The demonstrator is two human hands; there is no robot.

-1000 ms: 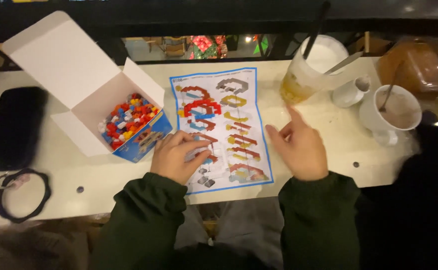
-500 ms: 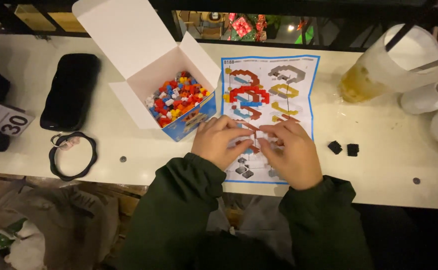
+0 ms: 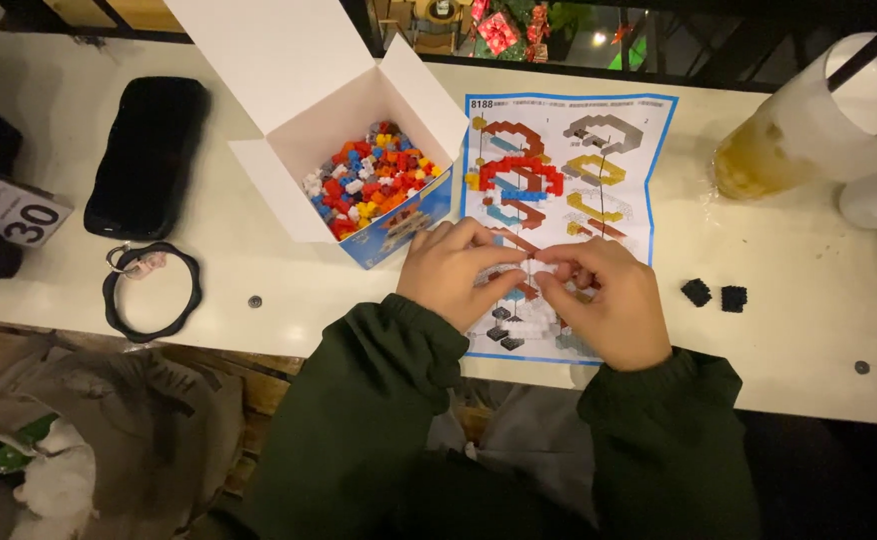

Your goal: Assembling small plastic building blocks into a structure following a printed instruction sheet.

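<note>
Risk, left to right: the open box of mixed small bricks (image 3: 374, 180) stands just beside the left hand (image 3: 451, 272), so a sideways sweep of that sleeve could probably tip it, and the two loose black bricks (image 3: 714, 295) lying right of the instruction sheet (image 3: 559, 200) could be knocked toward the table edge (image 3: 259, 330). The left hand and right hand (image 3: 609, 312) rest over the lower part of the sheet, fingers curled nearly closed, fingertips meeting to pinch a small white brick assembly (image 3: 547, 270) between them above the printed diagram.
</note>
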